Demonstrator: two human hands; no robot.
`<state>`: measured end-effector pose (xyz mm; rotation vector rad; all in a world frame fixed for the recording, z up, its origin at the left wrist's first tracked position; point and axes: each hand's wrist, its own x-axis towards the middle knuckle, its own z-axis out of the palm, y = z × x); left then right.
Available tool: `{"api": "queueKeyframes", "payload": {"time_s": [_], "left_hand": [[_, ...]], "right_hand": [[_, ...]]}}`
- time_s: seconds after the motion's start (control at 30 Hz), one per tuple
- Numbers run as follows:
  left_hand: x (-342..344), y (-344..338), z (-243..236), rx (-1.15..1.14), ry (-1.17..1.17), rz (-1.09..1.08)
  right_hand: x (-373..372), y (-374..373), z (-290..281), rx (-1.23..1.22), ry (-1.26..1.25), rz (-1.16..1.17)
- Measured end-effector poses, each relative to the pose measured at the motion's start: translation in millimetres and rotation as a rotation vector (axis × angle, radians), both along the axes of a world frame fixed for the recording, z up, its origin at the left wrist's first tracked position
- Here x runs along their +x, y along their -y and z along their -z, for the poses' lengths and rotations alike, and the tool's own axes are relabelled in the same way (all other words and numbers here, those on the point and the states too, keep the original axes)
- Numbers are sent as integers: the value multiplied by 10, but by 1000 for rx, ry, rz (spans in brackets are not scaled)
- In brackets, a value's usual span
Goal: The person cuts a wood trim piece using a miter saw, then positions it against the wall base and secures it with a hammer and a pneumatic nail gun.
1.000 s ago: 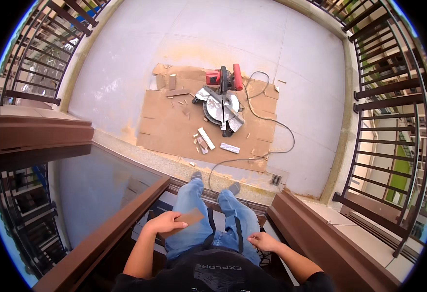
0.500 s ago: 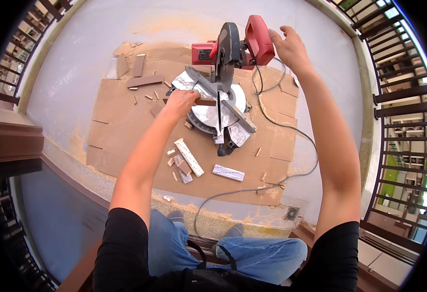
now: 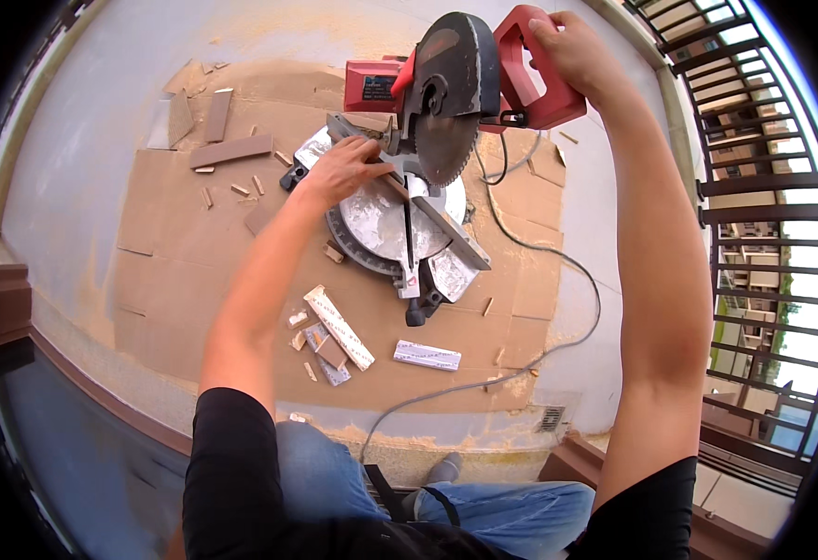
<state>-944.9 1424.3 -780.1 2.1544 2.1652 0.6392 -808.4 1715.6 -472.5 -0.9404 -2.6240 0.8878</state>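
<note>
A red and black miter saw [image 3: 451,89] stands in front of me, its toothed blade raised above the round silver table [image 3: 371,219]. My right hand [image 3: 581,54] is closed on the saw's red handle [image 3: 558,98], the thumb over its top. At the fence, my left hand [image 3: 342,171] presses a short brown wood strip [image 3: 395,184] that points toward the blade slot. Most of that strip is hidden under the fingers. The blade is apart from the wood.
Cardboard [image 3: 194,299] lies under the saw, strewn with brown board offcuts [image 3: 231,151] and sawdust. Nearer me are a white printed strip [image 3: 339,327] and a pale wrapped piece [image 3: 427,355]. A grey cord [image 3: 586,271] loops along the right. Railings [image 3: 768,196] stand at the right.
My right hand has gone from beside the handle to gripping it. My left hand and the wood strip have shifted up against the fence. My view has tilted and moved closer to the saw.
</note>
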Motion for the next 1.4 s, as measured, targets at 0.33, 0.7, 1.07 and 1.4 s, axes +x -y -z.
{"api": "queueKeyframes", "payload": {"time_s": [0.33,0.7,1.07,1.4], "left_hand": [[-302,-228,37,28,-122,162],[-443,-321,120,39,-141,251],[-422,-368,65,-49,-150,207],[-348,-357,190,-41,-89,169]], "right_hand": [[217,756,-151,-83,-26,169],[935,1212,289,-331,-330,204],[1197,1238,457,-283,-370,161],[1364,1355,627,-223,-340,178]]}}
